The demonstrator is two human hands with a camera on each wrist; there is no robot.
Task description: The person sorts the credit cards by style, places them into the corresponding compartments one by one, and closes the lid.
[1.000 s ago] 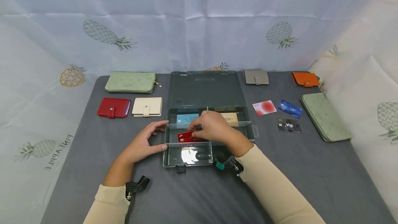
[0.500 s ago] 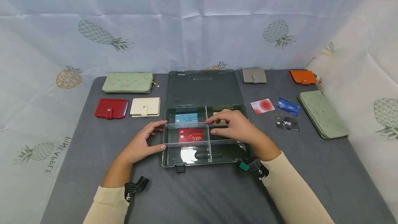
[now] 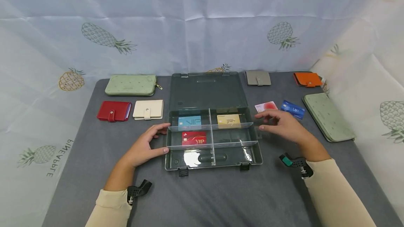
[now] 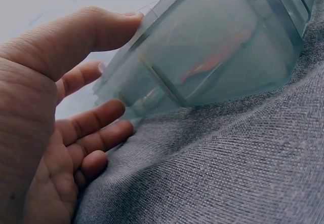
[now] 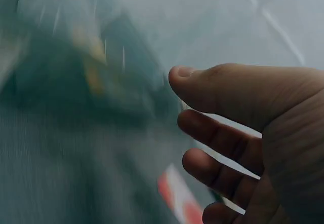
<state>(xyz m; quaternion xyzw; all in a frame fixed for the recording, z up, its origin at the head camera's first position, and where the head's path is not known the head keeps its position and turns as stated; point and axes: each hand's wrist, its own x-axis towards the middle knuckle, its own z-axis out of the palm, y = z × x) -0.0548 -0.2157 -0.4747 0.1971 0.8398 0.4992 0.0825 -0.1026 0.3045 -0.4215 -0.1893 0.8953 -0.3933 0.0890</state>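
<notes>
Thumb and fingers spread, the left hand point(image 3: 143, 146) touches the left side of a smoky, see-through divided box point(image 3: 236, 157); the right hand point(image 3: 285, 127), fingers apart, hovers near a white-and-red card point(image 3: 265, 105). The box lies open, with a blue card point(image 3: 189, 122), gold card point(image 3: 228, 121) and red card point(image 3: 194, 138) inside. Dark grey ribbed cloth point(image 3: 195, 199) lies beneath; pale pineapple-printed fabric point(image 3: 208, 38) hangs behind.

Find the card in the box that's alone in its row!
It's the red card, at the middle row's left; the blue card and gold card share the back row.
</notes>
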